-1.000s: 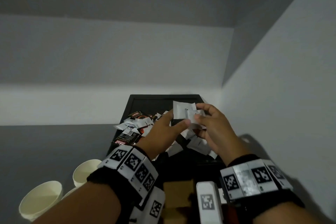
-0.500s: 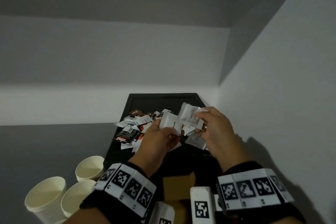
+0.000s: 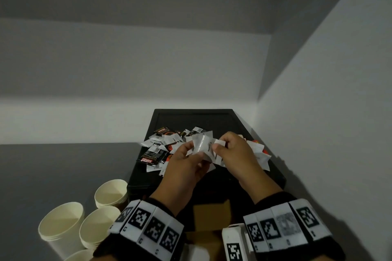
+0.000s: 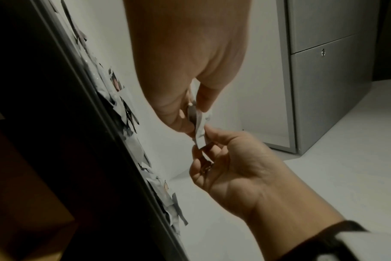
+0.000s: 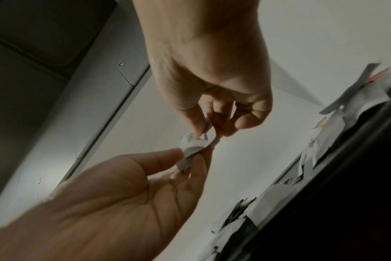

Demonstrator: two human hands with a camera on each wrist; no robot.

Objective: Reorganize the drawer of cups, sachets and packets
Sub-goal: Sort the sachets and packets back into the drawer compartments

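Note:
A black drawer (image 3: 239, 127) holds a loose heap of white sachets (image 3: 258, 154) and dark packets (image 3: 151, 155). Above the heap, both hands hold a small bunch of white sachets (image 3: 203, 146) between them. My left hand (image 3: 195, 154) pinches the bunch from the left, my right hand (image 3: 218, 146) from the right. The left wrist view shows my left hand (image 4: 194, 113) pinching the bunch of white sachets (image 4: 200, 127) from above, with my right hand (image 4: 203, 141) at its lower end. In the right wrist view, my right hand (image 5: 208, 130) and left hand (image 5: 190, 155) both pinch the white sachets (image 5: 191, 146).
Several cream paper cups (image 3: 61, 226) stand on the grey surface left of the drawer's near corner. A brown cardboard box (image 3: 212, 214) sits in front of the drawer, between my wrists. White walls close in behind and on the right.
My hands have come closer together and sunk a little toward the heap. The left hand, which reached for the sachets in the right hand, now pinches the bunch too.

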